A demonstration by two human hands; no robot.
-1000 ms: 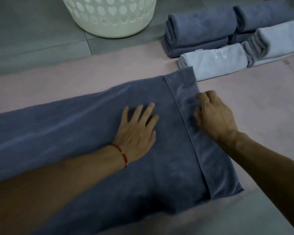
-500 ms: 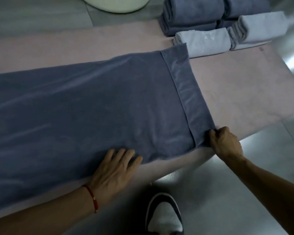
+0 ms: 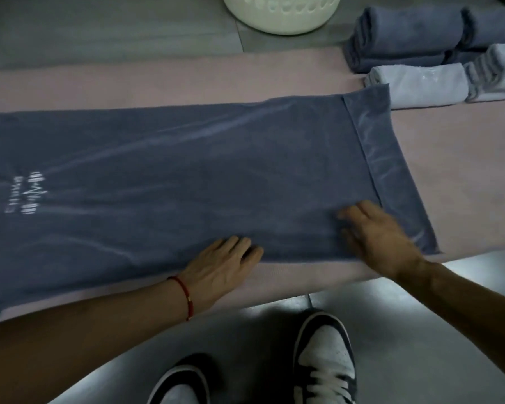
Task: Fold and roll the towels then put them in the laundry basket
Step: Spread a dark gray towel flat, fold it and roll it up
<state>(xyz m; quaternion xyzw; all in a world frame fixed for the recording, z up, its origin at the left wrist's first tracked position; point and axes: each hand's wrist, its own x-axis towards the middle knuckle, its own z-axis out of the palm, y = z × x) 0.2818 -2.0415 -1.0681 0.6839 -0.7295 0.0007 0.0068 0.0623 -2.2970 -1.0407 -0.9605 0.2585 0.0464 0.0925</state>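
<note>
**Both hands lying flat on the spread towel**

Head view: the blue towel [image 3: 201, 176] is lying spread lengthwise on the pink mat [image 3: 464, 170], its right end folded over in a narrow band. The left hand [image 3: 219, 269] is resting palm down at the towel's near edge, fingers straight and together, a red bracelet [image 3: 184, 295] on the wrist. The right hand [image 3: 379, 237] is pressing flat near the towel's near right corner, fingers spread, gripping nothing. The laundry basket [image 3: 280, 16] is standing beyond the mat's far edge, with rolled towels [image 3: 414, 45] at the mat's far right corner.
</note>
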